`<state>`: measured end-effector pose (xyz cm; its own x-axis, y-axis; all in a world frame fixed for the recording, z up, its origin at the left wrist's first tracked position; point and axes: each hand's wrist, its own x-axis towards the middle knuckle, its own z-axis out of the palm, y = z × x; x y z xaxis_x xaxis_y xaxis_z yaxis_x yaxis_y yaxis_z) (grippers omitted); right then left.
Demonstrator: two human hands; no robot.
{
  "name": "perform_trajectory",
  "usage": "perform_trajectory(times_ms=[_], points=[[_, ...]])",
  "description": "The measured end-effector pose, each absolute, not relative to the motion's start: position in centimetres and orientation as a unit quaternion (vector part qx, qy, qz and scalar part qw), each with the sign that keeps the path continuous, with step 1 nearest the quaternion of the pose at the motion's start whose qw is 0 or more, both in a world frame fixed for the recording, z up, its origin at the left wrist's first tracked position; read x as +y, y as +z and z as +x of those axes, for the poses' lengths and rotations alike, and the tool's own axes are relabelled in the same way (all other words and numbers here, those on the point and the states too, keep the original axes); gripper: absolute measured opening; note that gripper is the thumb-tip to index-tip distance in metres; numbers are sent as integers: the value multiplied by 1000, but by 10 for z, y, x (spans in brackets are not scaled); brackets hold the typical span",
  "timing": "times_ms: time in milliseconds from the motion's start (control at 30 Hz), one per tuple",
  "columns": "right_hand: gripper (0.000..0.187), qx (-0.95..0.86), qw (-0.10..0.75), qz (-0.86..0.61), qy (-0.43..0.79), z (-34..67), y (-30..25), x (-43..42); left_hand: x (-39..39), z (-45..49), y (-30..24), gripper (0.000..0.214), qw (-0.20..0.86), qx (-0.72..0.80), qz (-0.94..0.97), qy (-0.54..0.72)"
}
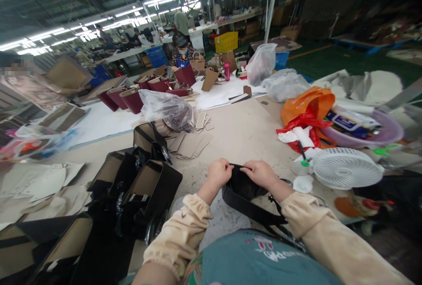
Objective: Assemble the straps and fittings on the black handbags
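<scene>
Both hands grip the far rim of a black handbag (245, 193) that rests on the table in front of my apron. My left hand (219, 174) pinches the rim's left end between thumb and fingers. On the right, my right hand (260, 174) is closed on the same rim, a short way from the left one. The bag's dark inside faces up between them, and a black strap with a small metal fitting trails toward my right sleeve. To the left stand several black bag bodies (151, 188) with tan insides.
Tan card pieces (189, 144) lie beyond the black bags, beside a clear plastic bag (168, 109). At right are a white fan (346, 168), a glue bottle (301, 164), and a purple basin (389, 129). Maroon bags (132, 99) stand farther back, where a co-worker (183, 54) sits.
</scene>
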<state>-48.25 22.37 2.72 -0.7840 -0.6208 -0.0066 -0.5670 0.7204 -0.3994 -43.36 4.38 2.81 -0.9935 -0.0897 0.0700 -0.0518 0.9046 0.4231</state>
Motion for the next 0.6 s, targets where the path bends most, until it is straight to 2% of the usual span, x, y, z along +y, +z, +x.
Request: perform_trajectory(times_ms=[233,433,600], points=[[35,926,58,-323,-187,-484,26,223,48,-436,34,21,21,-977,58,-203],[32,916,85,-326,-218,-487,24,226,48,-435,38,22,0,-973,70,-222],[38,907,95,-341,-227,-488,30,222,48,-432,38,22,4,-972,64,-224]])
